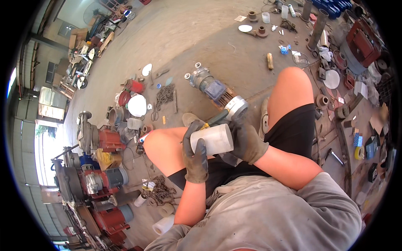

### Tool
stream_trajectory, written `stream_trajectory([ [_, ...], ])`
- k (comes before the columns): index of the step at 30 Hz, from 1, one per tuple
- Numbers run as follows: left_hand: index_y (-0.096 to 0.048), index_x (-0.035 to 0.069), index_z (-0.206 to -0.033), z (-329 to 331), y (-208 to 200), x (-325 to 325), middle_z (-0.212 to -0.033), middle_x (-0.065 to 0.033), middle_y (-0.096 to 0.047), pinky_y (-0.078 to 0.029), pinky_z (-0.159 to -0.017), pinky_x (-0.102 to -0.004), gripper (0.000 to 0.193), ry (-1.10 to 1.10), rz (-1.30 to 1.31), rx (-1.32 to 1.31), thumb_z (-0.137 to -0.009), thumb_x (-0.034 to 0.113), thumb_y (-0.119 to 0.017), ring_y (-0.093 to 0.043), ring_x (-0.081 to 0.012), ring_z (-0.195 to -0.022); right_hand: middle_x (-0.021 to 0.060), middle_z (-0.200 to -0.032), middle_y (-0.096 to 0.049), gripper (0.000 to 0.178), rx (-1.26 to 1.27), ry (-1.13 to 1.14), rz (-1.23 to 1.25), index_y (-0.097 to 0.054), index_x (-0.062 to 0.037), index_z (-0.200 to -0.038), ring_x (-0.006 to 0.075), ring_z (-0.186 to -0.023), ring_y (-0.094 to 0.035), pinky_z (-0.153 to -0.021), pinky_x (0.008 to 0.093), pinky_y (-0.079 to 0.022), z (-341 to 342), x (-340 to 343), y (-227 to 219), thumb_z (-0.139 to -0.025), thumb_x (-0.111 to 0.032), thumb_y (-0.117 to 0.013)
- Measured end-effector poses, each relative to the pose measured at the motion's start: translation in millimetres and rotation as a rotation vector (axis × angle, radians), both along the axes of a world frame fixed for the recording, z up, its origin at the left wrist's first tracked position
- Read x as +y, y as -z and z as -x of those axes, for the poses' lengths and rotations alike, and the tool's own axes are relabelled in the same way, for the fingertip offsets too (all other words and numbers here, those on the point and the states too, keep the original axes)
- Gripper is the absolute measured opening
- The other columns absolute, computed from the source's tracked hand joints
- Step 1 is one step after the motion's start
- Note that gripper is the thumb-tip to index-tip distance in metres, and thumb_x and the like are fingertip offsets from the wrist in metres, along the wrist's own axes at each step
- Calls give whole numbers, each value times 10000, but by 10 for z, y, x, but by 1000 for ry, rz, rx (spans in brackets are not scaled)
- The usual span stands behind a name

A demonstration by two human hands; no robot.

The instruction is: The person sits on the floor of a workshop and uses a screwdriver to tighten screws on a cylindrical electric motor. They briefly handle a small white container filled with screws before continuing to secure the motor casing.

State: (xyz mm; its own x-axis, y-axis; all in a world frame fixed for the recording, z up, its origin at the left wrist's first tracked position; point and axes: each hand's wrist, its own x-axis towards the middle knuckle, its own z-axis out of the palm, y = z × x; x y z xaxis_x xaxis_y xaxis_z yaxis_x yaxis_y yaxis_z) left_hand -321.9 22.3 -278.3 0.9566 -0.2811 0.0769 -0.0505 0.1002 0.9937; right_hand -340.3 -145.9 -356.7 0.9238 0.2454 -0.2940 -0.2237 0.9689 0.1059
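A white plastic cylinder (215,140) lies sideways over my lap. My left hand (196,157), in a dark dirty work glove, is wrapped round its left part, with the thumb against its near side. At the cylinder's right end is my right hand (250,142), also gloved, with curled fingers; whatever is between them is hidden. Just beyond the cylinder slants a dark bar (218,118) with a yellow part at its lower end. A small motor pump (215,90) lies on the floor ahead of my knees, its round pale end toward me.
Several red and grey pumps and motors (109,178) line the left side. Chains (165,95) and loose parts are scattered left of the motor pump. On the right lie a wrench (335,157), a roll of yellow tape (359,153), metal pipes (319,29) and a red metal housing (362,42).
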Motion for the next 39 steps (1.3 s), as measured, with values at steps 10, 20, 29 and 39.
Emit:
stream_trajectory([
  [10, -466, -39, -1509, 85, -89, 56, -1376, -168, -564, -472, -1063, -399, 623, -123, -341, -285, -992, 262, -639, -572, -262, -1229, 174, -1270, -695, 563, -85, -1, 136, -619, 15, -1304, 286, -1167, -692, -1062, 437, -534, 64, -2, -492, -1164, -423, -293],
  [20, -461, -47, -1514, 80, -223, 74, -1359, -166, -568, -480, -1058, -404, 641, -103, -429, -389, -971, 227, -663, -577, -267, -1237, 207, -1357, -655, 672, -317, 55, 17, -595, 13, -1355, 345, -1270, -640, -1119, 482, -506, 86, 18, -631, -1157, -506, -218],
  [29, -460, -41, -1526, 116, -179, -26, -1360, -157, -583, -473, -1056, -363, 633, -159, -238, -205, -992, 246, -641, -590, -230, -1215, 187, -1327, -675, 580, -234, 90, 74, -601, 5, -1324, 316, -1232, -666, -1091, 466, -527, 47, 25, -462, -1166, -445, -271],
  [39, -438, -63, -1528, 147, -209, -75, -1322, -162, -595, -474, -1065, -394, 648, -138, -249, -264, -1013, 273, -640, -591, -242, -1200, 156, -1276, -685, 472, -427, 237, 936, -599, 4, -1292, 274, -1184, -683, -1049, 441, -559, 181, -60, -835, -1174, -358, -318],
])
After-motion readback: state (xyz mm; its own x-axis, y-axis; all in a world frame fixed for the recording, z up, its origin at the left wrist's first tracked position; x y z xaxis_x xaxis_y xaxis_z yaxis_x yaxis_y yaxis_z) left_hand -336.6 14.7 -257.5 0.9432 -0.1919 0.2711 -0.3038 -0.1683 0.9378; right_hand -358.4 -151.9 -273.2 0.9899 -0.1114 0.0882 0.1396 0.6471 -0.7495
